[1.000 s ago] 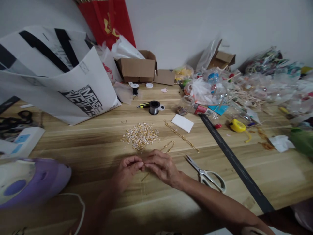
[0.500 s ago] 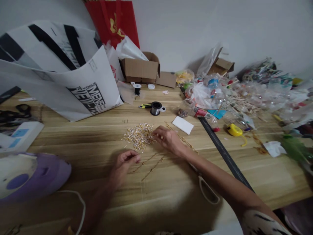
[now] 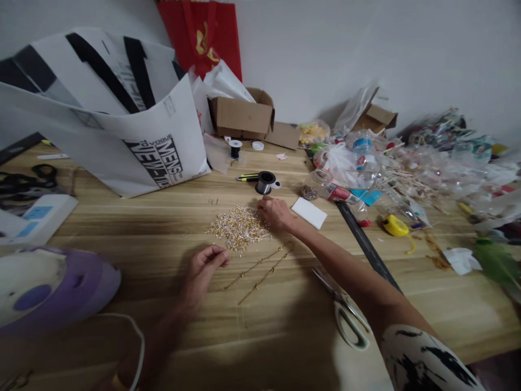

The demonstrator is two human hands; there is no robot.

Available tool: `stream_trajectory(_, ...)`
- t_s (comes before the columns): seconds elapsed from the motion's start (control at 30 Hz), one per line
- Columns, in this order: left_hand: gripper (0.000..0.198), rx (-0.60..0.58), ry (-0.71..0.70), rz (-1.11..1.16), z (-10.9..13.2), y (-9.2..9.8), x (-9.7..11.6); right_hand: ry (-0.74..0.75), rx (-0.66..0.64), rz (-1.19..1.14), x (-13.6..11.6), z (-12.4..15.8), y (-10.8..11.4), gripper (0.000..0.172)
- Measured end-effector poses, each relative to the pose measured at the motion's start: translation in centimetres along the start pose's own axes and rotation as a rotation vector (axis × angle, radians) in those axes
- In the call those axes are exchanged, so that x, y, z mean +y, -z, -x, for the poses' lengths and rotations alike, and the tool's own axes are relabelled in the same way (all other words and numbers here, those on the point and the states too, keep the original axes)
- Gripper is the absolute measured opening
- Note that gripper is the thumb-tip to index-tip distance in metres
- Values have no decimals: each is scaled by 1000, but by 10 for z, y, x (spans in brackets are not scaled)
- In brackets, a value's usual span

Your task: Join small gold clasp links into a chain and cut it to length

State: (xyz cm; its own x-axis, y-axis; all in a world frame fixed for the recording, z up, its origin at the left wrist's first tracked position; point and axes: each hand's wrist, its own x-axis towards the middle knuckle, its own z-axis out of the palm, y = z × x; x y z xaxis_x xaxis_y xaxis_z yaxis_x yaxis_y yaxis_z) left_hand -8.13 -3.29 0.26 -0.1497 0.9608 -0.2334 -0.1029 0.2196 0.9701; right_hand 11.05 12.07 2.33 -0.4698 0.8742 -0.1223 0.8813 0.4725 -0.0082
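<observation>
A loose pile of small gold and clear beaded pieces (image 3: pixel 240 227) lies on the wooden table (image 3: pixel 163 228). At the pile's upper right edge is my right hand (image 3: pixel 275 213), its fingers bent together; their tips are too small to show what they hold. My left hand (image 3: pixel 209 260) rests just below the pile's left part, thumb and fingers pinched, and whatever is between them cannot be made out. Two thin gold chains (image 3: pixel 260 263) lie slanting to the right of my left hand. Scissors (image 3: pixel 345 309) are partly under my right forearm.
Behind the pile stand a wire spool (image 3: pixel 266 183) and a black thread spool (image 3: pixel 235 149). A white pad (image 3: pixel 309 212), yellow tape measure (image 3: pixel 395 225) and plastic clutter lie right; a white bag (image 3: pixel 163 146) and purple device (image 3: pixel 81 282) stand left.
My right hand has moved up to the pile's far edge, and the scissors show more. A chain that lay by the right forearm is now lower, beside the other. The view has shifted slightly.
</observation>
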Motion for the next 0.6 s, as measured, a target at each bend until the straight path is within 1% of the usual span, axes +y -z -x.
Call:
stream_trajectory(0.2, 19, -6, 14, -28, 1, -1, 4, 31, -25, 34, -2, -5, -6, 32)
stream_trajectory(0.3, 20, -9, 12, -40, 0, 0, 2, 43, -21, 22, 0, -10, -12, 29)
stream_trajectory(0.43, 21, -12, 25, -35, 0, 0, 0, 49, 23, -41, 8, -14, -15, 23)
stream_trajectory(0.6, 21, -13, 25, -30, -1, 0, -1, 45, 105, -180, 21, -14, -18, 17)
